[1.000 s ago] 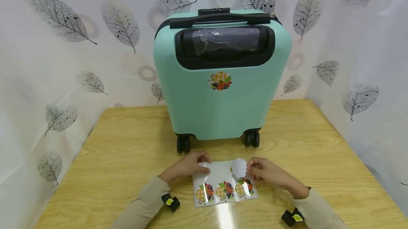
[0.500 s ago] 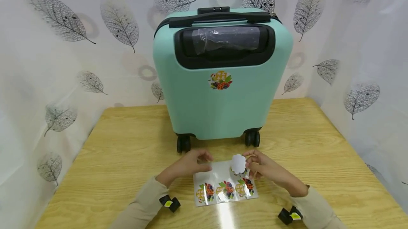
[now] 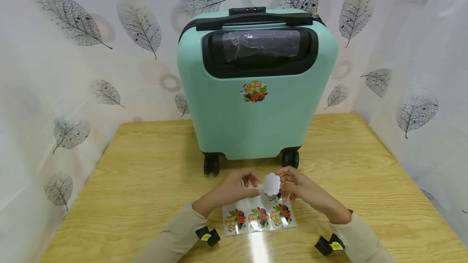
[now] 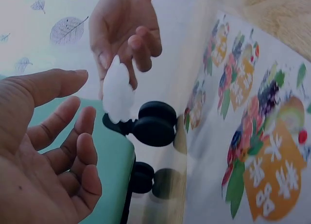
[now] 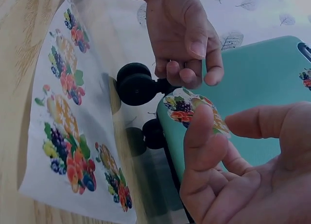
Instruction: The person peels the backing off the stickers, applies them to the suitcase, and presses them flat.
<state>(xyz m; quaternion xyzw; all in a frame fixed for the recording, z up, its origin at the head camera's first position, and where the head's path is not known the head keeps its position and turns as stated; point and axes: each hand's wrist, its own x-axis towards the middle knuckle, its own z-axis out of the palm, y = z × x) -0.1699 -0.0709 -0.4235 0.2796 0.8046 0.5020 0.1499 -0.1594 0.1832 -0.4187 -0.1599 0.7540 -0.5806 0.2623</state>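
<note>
My right hand [image 3: 305, 190] pinches a scalloped sticker [image 3: 271, 184] at its right edge, with the white back towards the head camera. In the right wrist view the printed face of that sticker [image 5: 187, 106] shows fruit and an orange patch. My left hand [image 3: 232, 188] hovers left of it, fingers loosely bent and nothing in them; the left wrist view shows a gap between its fingers and the sticker [image 4: 118, 95]. Below both hands lies a glossy sticker sheet [image 3: 243, 204], with fruit stickers along its front row and another at the back right, partly covered by the held one.
A mint-green suitcase [image 3: 256, 129] stands upright on black wheels [image 3: 211, 164] just behind the hands. One fruit sticker [image 3: 254, 92] is on its front, under the black handle recess [image 3: 259, 66]. The wooden table [image 3: 153, 165] meets leaf-patterned walls at the back and sides.
The right hand has lifted the sticker slightly up and away from the sheet. My left hand has left the sheet's left edge and moved right, closer to the sticker.
</note>
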